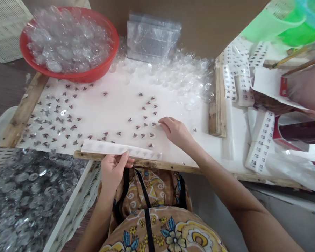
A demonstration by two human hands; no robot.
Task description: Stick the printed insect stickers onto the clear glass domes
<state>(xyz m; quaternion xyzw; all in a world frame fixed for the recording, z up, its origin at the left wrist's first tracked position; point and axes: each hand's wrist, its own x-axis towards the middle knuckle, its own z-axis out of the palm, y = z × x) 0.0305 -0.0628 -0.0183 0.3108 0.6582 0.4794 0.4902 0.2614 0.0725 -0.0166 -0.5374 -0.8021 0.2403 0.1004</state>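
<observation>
My left hand (115, 168) pinches a white sticker strip (120, 148) along the table's front wooden edge, its thumb on top. My right hand (174, 130) is over the white work surface (105, 115), thumb and fingertips pressed together beside a small clear disc with a dark printed mark (154, 124). Whether anything is between those fingertips is too small to make out. Several similar marked discs lie around the middle and over the left side. Plain clear discs (183, 77) are heaped along the back.
A red basin (102, 68) of clear pieces stands at the back left, beside a clear plastic box (153, 40). A crate (68, 213) of clear discs is below left. Wooden rails (217, 108) border the surface. Sticker rolls (260, 143) lie right.
</observation>
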